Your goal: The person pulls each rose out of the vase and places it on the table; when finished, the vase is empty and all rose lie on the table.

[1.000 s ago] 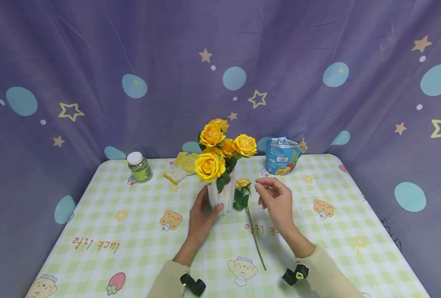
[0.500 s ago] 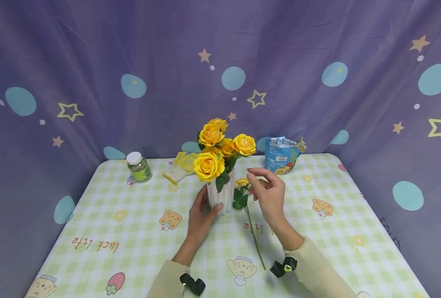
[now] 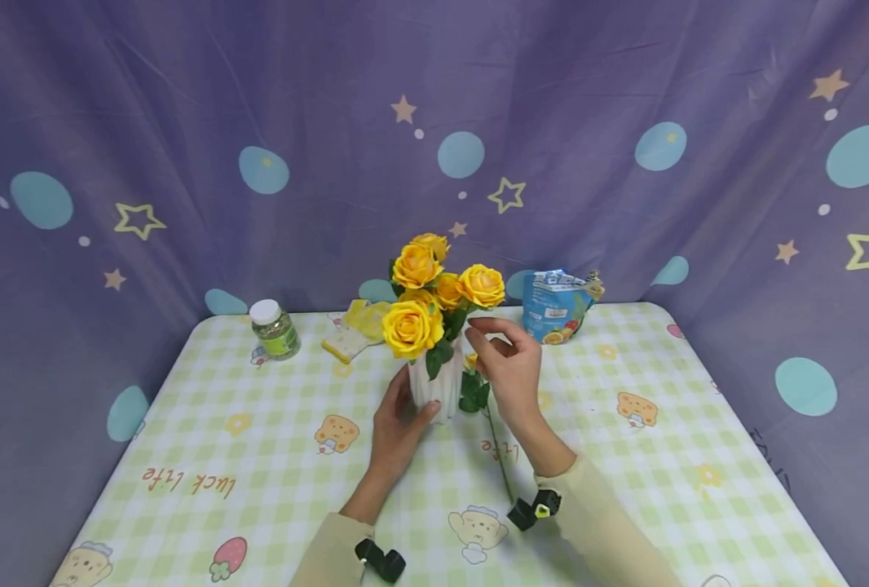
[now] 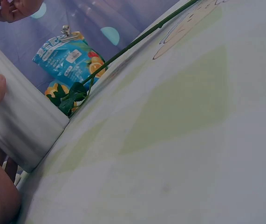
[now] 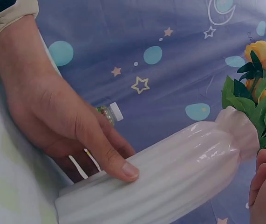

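In the head view, my left hand point(image 3: 396, 432) grips the lower part of a white ribbed vase point(image 3: 434, 390), its thumb across the near side. The vase stands upright with several yellow roses point(image 3: 412, 328) in it. The right wrist view shows the vase's ruffled rim point(image 5: 240, 133) and green leaves point(image 5: 244, 95) above it. My right hand point(image 3: 513, 371) is beside the rim, fingers loosely bent, with nothing seen between thumb and forefinger. Below it a single rose point(image 3: 473, 393) lies on the table, its bloom partly hidden by that hand and its stem point(image 3: 499, 456) pointing toward me.
A clear jar with a white lid point(image 3: 275, 329) stands at the back left. Near it lies a yellow and white packet point(image 3: 357, 330). A blue pouch point(image 3: 558, 308) with a clip point(image 3: 593, 284) stands at the back right. A purple curtain point(image 3: 332, 122) hangs behind the checked tablecloth point(image 3: 273, 522).
My right hand has moved left and a little away from me, over the lying rose to the vase's rim. My left hand, the vase and the lying rose have stayed in place.
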Tool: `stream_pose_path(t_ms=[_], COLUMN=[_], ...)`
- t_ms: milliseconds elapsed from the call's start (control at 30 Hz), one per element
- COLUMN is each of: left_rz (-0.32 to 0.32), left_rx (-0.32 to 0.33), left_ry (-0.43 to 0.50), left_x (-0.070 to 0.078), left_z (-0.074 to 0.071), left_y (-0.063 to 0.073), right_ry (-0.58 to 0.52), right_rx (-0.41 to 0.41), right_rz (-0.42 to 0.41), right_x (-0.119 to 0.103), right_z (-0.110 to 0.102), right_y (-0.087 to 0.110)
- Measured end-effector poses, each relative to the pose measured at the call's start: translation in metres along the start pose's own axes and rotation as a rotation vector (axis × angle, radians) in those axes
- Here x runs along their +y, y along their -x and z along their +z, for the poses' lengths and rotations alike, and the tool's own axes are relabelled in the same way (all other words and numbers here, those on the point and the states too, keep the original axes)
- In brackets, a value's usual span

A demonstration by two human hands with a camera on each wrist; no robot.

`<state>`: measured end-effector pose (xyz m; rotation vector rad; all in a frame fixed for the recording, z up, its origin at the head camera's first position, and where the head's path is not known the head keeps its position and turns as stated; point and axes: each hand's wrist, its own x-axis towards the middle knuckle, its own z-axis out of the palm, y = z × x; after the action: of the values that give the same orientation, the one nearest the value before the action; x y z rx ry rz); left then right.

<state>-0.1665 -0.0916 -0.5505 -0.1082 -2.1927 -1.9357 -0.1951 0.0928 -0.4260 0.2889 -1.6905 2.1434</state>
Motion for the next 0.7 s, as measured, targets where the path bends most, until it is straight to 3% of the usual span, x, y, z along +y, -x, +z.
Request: stream_pose_path(t_ms=[700], left_rz=[-0.024], left_rx=[-0.006], left_ry=[-0.013], left_x=[0.0], left_z=[0.0], left_y=[0.0], right_ry=[-0.036], right_rx=[0.058], right_rz=[0.096], right_x=[0.003], right_z=[0.016], right_y=[-0.008])
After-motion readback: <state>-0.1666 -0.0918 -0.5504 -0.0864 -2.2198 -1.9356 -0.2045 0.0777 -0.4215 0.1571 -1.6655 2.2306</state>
